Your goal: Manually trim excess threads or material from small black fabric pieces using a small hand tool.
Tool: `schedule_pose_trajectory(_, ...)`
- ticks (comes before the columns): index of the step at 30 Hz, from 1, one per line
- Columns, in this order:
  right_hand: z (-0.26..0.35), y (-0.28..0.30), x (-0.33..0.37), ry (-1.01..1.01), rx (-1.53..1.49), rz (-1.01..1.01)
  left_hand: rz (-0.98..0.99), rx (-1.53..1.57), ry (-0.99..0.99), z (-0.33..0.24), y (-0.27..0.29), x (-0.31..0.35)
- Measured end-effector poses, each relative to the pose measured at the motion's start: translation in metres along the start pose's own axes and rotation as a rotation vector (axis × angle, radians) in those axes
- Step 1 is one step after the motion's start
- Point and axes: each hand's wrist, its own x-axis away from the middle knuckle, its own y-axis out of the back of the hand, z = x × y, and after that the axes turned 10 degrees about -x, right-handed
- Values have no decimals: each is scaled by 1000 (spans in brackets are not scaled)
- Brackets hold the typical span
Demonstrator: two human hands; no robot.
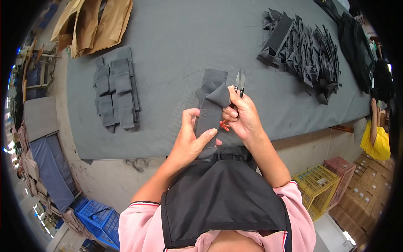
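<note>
Near the table's front edge my left hand point(189, 135) grips a dark grey fabric strip point(208, 120), thumb on top and fingers around its side. Folded over the strip's far part is a pointed flap of the same cloth. My right hand point(243, 116) is closed around black-handled thread snips point(239, 82), their two metal blades pointing away from me and slightly apart. Its thumb and fingertips lie close against the strip's right side; whether they pinch the cloth is hard to see. A red cord point(225, 125) hangs below the right fingers. Loose threads lie around the strip.
Stacked folded grey pieces point(116, 90) lie on the left of the grey-covered table point(168, 46). A heap of frayed grey strips point(308, 54) is at the far right, a brown paper bag point(94, 25) at the far left. Crates stand on the floor; a person in yellow point(377, 140) is rightward.
</note>
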Motion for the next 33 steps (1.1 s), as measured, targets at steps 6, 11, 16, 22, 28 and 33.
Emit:
schedule_pose_trajectory(6, 5, 1, 1, -140, 142, 26, -127, -889, -739, -32, -8, -9)
schedule_pose_trajectory(11, -23, 14, 2, -84, 74, 50, -5, -1212, -865, -35, -1, -20)
schedule_pose_trajectory(16, -10, 42, -1, 118, 61, -135, -175, -195, -213, -10, -3, -13)
schedule_pose_trajectory(22, 33, 74, 23, 851, 371, -453, -227, -147, -105, -3, 4, -17)
schedule_pose_trajectory(28, 23, 28, 46, 935, 991, -98, -207, -189, -100, -9, 9, -22)
schedule_pose_trajectory(33, -3, 10, 17, 846, 1292, 329, -54, -287, -134, -9, 4, -25)
